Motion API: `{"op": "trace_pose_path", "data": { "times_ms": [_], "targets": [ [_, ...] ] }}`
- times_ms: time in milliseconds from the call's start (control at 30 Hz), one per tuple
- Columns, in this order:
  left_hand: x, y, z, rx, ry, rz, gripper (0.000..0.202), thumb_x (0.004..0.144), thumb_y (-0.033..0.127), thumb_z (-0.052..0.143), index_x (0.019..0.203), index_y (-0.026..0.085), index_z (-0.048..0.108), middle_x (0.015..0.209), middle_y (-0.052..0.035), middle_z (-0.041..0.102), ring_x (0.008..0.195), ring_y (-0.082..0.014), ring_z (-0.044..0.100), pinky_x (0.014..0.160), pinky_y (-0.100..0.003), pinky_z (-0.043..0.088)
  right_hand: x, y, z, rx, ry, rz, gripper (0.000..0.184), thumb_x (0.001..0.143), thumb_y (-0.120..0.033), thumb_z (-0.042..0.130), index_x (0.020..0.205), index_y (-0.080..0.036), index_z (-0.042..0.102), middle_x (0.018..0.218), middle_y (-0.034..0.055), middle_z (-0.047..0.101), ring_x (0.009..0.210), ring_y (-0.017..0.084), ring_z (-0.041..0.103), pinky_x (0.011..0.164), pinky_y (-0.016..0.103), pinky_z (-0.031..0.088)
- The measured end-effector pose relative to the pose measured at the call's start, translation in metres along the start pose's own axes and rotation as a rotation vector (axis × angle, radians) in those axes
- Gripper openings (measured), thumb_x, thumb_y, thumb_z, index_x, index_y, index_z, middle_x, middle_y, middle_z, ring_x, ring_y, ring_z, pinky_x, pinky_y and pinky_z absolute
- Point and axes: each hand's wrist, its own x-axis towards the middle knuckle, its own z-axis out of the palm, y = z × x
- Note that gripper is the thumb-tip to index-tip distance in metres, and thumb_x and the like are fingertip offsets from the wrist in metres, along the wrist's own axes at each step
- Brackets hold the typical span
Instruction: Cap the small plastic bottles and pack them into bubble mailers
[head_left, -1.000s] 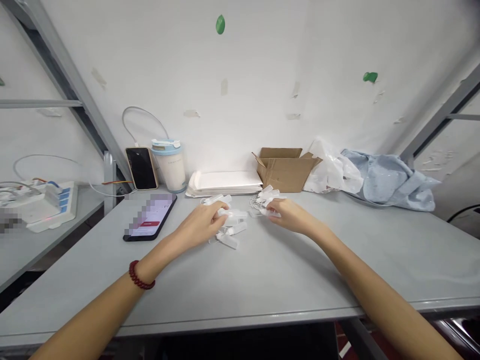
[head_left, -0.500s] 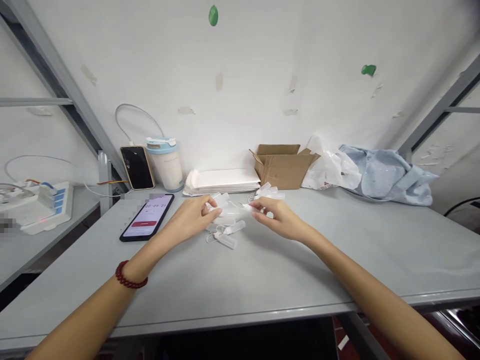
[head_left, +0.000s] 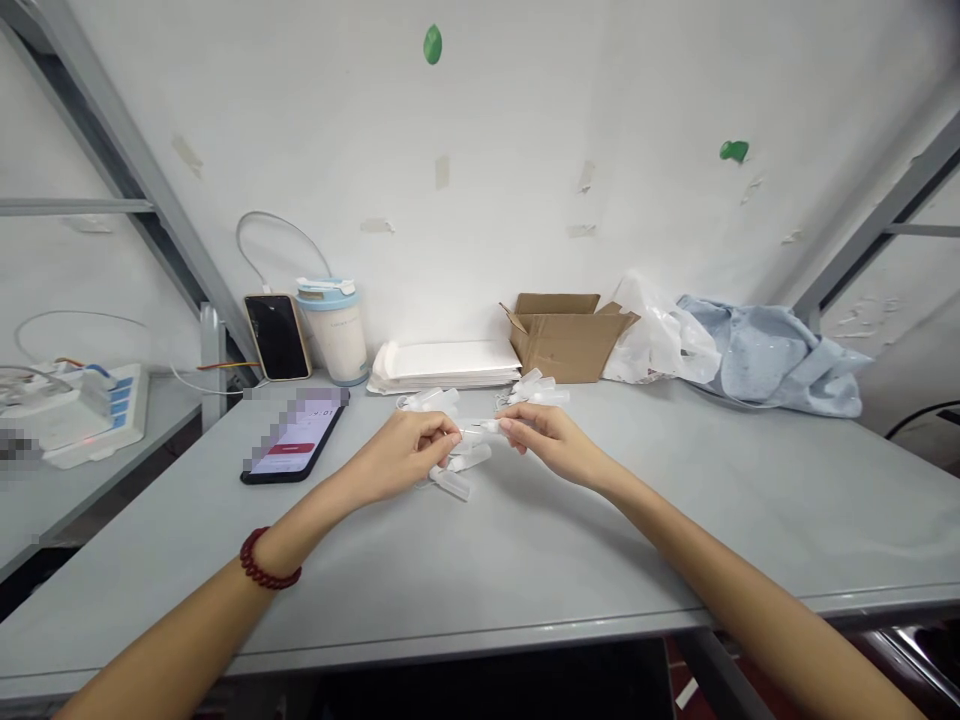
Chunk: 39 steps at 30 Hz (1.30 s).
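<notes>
My left hand [head_left: 409,455] and my right hand [head_left: 544,438] meet above the grey table [head_left: 525,540], both pinching the ends of one small clear plastic tube [head_left: 480,428]. Under the left hand lies a loose heap of similar clear tubes [head_left: 459,470]. More of these tubes [head_left: 538,385] lie behind my right hand, and a few more tubes [head_left: 427,400] behind my left. A red bead bracelet sits on my left wrist.
A phone [head_left: 296,445] lies lit on the table to the left. At the back stand a second phone [head_left: 277,335], a blue-lidded cup [head_left: 334,330], stacked white trays [head_left: 446,363], an open cardboard box [head_left: 566,335], a plastic bag [head_left: 656,340] and blue cloth [head_left: 772,355]. A power strip [head_left: 82,410] is far left.
My right hand moved left from the far tubes to meet my left hand. The left hand lifted off the heap, and both now pinch one tube between them.
</notes>
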Motion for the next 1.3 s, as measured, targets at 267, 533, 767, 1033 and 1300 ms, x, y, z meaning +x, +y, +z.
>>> {"op": "trace_pose_path", "data": {
  "times_ms": [267,533,767,1033,1300],
  "targets": [
    [0.0026,0.0028,0.0062,-0.341,-0.016,-0.108,0.025,0.081,0.039,0.049,0.078,0.014,0.054,0.062,0.0011,0.056,0.044,-0.0075,0.046,0.046,-0.022,0.036,-0.0009,-0.004,0.0004,0.043,-0.027,0.012,0.032,0.087,-0.044,0.044,0.08,-0.016,0.058,0.068,-0.0012,0.049,0.061,0.01,0.046,0.059,0.023,0.038],
    [0.0033,0.0015,0.0064,-0.438,-0.064,-0.121,0.025,0.081,0.039,0.051,0.076,0.015,0.053,0.059,0.0023,0.054,0.044,-0.0073,0.044,0.047,-0.023,0.036,-0.0009,-0.0033,0.0026,0.102,-0.029,-0.003,0.03,0.087,-0.042,0.045,0.076,-0.016,0.056,0.067,-0.0019,0.048,0.059,0.009,0.046,0.058,0.023,0.038],
    [0.0026,0.0027,0.0061,-0.48,-0.051,-0.138,0.024,0.08,0.037,0.052,0.076,0.014,0.054,0.057,0.0025,0.053,0.045,-0.0077,0.045,0.048,-0.023,0.035,-0.002,-0.0034,0.0048,0.142,-0.028,-0.003,0.03,0.086,-0.043,0.046,0.077,-0.016,0.057,0.066,-0.0021,0.047,0.058,0.009,0.046,0.056,0.022,0.039],
    [0.0023,0.002,0.0062,-0.449,-0.039,-0.122,0.026,0.08,0.04,0.052,0.073,0.015,0.053,0.057,0.0023,0.053,0.045,-0.0081,0.044,0.049,-0.024,0.036,-0.0022,-0.0038,0.0055,0.164,-0.039,-0.002,0.033,0.086,-0.045,0.047,0.076,-0.016,0.057,0.063,-0.0024,0.046,0.058,0.009,0.045,0.056,0.023,0.039],
    [0.0031,0.0041,0.0059,-0.493,-0.049,-0.133,0.024,0.08,0.037,0.053,0.07,0.014,0.052,0.054,0.0039,0.052,0.043,-0.0069,0.043,0.048,-0.023,0.034,-0.0018,-0.0015,0.007,0.164,-0.043,-0.008,0.031,0.087,-0.044,0.046,0.077,-0.016,0.057,0.064,-0.0028,0.046,0.057,0.009,0.045,0.057,0.023,0.038]
  ]
}}
